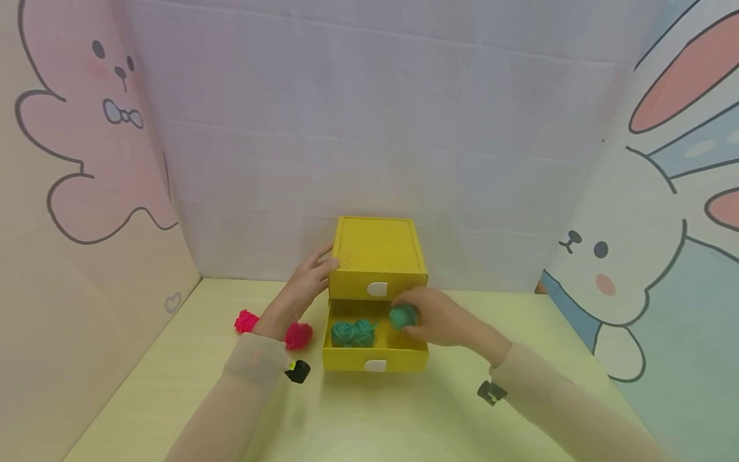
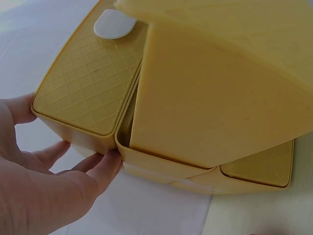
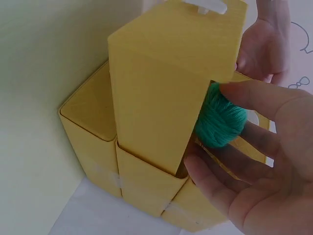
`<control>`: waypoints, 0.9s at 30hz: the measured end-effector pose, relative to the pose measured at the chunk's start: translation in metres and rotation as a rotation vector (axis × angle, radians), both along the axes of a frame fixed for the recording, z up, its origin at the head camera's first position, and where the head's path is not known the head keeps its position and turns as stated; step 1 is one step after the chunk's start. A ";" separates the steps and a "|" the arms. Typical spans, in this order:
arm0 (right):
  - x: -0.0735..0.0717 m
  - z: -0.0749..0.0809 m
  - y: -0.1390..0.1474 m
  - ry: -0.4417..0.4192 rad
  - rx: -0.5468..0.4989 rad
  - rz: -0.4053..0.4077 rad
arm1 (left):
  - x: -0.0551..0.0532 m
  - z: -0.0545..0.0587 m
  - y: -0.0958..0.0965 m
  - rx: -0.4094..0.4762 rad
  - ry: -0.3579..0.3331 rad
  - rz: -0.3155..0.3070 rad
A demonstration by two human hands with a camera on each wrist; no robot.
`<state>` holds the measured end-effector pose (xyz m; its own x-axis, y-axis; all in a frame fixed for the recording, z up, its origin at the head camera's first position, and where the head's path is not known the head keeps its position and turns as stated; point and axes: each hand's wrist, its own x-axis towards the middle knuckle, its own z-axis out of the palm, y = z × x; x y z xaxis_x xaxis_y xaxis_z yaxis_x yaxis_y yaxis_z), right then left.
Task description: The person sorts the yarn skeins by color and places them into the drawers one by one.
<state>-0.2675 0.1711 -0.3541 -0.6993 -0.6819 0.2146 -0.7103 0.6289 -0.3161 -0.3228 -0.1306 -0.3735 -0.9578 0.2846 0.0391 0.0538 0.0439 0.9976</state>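
One green yarn ball [image 1: 402, 316] is pinched in the right hand [image 1: 437, 316] at the pulled-out drawer [image 1: 346, 360], right of the green skein [image 1: 353, 333]. The left hand [image 1: 304, 287], fingers spread, touches the yellow cabinet [image 1: 378, 247].

Yellow box [image 1: 379, 244] stands upright, w/ 3 drawers stacked. Top & btm ones are in; mid. drawer [image 1: 352, 360] is pulled way out. White tabs [image 1: 378, 289] on fronts. L hand [image 1: 300, 289] touches the box's L side. R hand [image 1: 444, 317] holds a round green yarn ball [image 3: 221, 117], thumb on one side, fingers on the other, at the mid. drawer's R end; can't tell if it touches btm. More green yarn [image 1: 353, 333], 2 lumps side by side, lies in the drawer's L part.
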 end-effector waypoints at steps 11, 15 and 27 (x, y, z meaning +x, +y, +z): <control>-0.011 -0.017 -0.010 -0.026 0.060 0.030 | 0.000 -0.001 0.001 -0.012 -0.002 0.005; -0.013 -0.021 -0.014 -0.016 0.094 0.057 | 0.001 0.000 0.000 -0.011 -0.004 0.002; -0.021 -0.033 -0.023 0.042 0.172 0.116 | 0.000 -0.002 -0.001 0.007 0.000 -0.001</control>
